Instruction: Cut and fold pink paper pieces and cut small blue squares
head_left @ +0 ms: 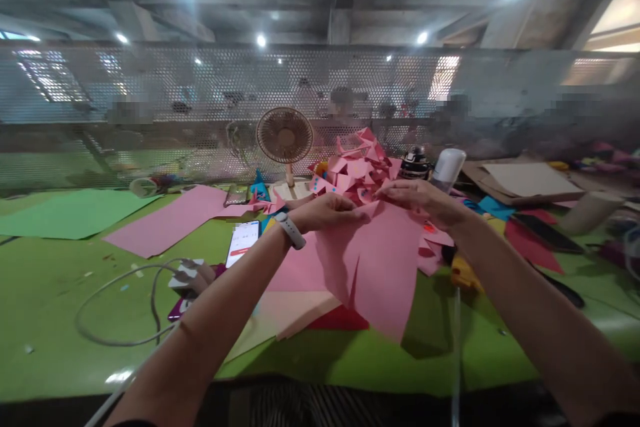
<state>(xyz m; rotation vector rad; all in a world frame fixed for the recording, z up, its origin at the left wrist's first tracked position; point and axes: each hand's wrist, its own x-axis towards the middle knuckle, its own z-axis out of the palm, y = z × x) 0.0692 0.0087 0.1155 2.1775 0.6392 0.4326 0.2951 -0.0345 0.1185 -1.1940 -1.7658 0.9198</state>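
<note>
My left hand (327,211) and my right hand (420,200) are both raised over the green table (60,280), fingers pinched on the top edge of a large pink paper sheet (375,267) that hangs down and creases between them. A white band sits on my left wrist (290,229). Just behind my hands lies a heap of folded pink paper pieces (357,170).
A small desk fan (285,140) stands at the back. A lit phone (243,243), a white charger with cable (185,275), flat pink (170,220) and green (70,212) sheets lie left. A white bottle (447,169), cardboard (525,181) and coloured scraps lie right. A perforated screen (200,100) closes the back.
</note>
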